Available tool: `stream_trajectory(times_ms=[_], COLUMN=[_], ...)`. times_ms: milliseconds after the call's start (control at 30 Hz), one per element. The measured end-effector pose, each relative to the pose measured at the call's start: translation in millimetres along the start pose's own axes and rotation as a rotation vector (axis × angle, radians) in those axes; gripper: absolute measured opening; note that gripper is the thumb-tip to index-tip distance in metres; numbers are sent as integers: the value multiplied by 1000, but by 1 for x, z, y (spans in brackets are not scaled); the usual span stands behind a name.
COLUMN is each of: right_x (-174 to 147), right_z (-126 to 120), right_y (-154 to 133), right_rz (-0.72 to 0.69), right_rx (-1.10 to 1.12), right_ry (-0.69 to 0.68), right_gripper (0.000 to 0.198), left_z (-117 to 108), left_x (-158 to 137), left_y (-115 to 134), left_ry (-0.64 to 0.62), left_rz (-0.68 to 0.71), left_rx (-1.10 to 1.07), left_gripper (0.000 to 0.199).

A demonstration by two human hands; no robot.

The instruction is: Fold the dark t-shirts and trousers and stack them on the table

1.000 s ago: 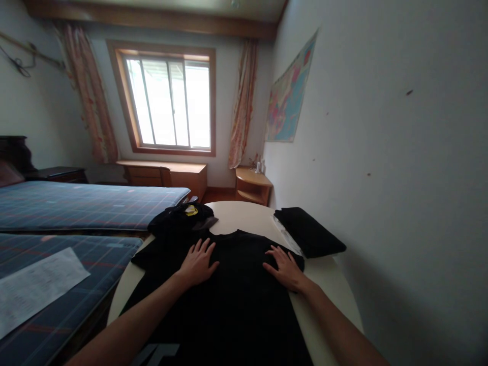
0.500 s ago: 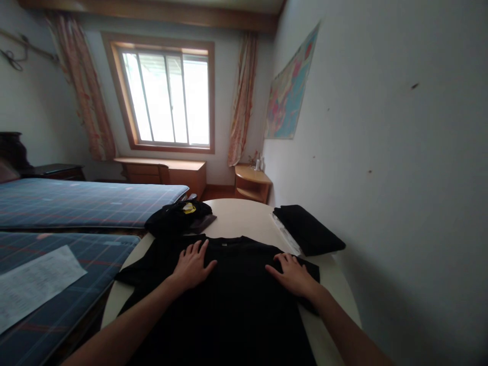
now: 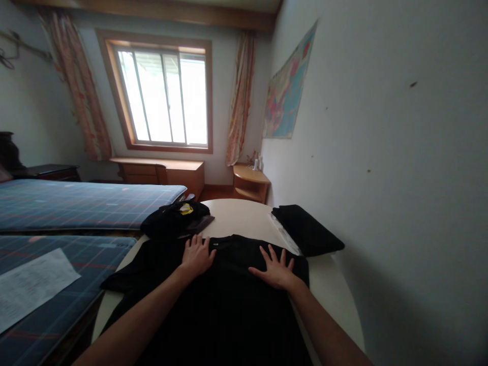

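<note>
A black T-shirt (image 3: 229,295) lies spread over the round cream table (image 3: 236,211), its collar toward the far side and a small label at the neck. My left hand (image 3: 197,256) rests on the shirt just left of the collar, fingers stretched out. On the shirt's right shoulder lies my right hand (image 3: 275,268), flat with its fingers spread. Neither hand grips the cloth. The left sleeve reaches toward the table's left edge; the shirt's lower part runs out of view at the bottom.
A folded black garment (image 3: 307,230) on clear plastic lies at the table's right. A dark bundle (image 3: 168,221) with a yellow patch sits at the back left. Beds with plaid mattresses (image 3: 95,203) stand left, a paper sheet (image 3: 38,284) on the nearer one. The wall (image 3: 400,213) rises close on the right.
Both hands have shifted, the right one leftward and inward with its fingers more spread. The shirt has slid a little to the left on the table.
</note>
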State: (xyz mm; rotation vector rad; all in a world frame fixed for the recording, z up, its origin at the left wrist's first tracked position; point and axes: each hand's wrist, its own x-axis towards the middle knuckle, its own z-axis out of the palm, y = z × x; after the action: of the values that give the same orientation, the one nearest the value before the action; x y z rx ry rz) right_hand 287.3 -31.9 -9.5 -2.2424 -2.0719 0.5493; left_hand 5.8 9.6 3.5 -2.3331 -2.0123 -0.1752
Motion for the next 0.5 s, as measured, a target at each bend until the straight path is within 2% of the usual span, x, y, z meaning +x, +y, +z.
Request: stream_trajectory(times_ms=[67, 100, 200, 300, 400, 500], right_x=[2, 2, 4, 6, 10, 11], right_z=[-1, -2, -1, -1, -3, -4], right_y=[-2, -3, -2, 10, 30, 47], right_rz=[3, 0, -18, -52, -123, -161], right_rx=[14, 17, 13, 36, 92, 140], right_ry=[-28, -21, 88, 227, 323, 350], right_gripper=[113, 113, 104, 81, 64, 59], left_z=[5, 9, 17, 24, 27, 25], left_x=[4, 7, 17, 23, 19, 11], left_y=[15, 20, 26, 23, 17, 14], left_ry=[-69, -118, -178, -136, -21, 85], left_rz=[108, 120, 69, 44, 54, 192], left_rx=[-95, -131, -165, -170, -162, -186], left_gripper=[65, 67, 77, 78, 75, 71])
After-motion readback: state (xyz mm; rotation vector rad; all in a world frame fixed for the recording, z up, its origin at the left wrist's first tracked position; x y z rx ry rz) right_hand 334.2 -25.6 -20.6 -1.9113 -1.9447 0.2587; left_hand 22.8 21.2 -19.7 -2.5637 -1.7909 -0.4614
